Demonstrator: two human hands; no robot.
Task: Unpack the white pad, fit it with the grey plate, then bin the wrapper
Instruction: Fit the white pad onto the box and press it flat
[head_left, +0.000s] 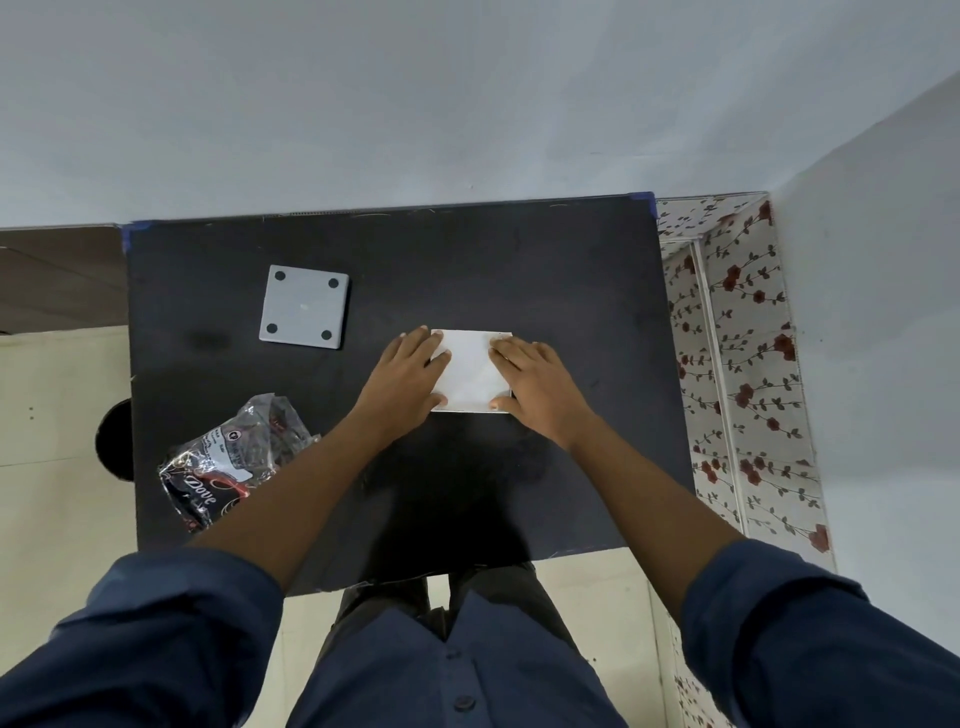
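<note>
Both your hands lie flat on the white pad (470, 370), L hand (410, 375) on its left edge, R hand (535, 383) on its right. Grey plate (304, 306) sits up-left on the table (467, 260), nearer your L. Wrapper (228, 462) near-left.

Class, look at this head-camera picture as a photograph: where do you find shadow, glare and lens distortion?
Head view: shadow darkens the black table nearest the person, under the forearms; glare glints on the crinkled wrapper; the white pad looks bright and nearly featureless between both hands; wide-angle distortion swells the blue sleeves at the bottom corners and tilts the walls.
</note>
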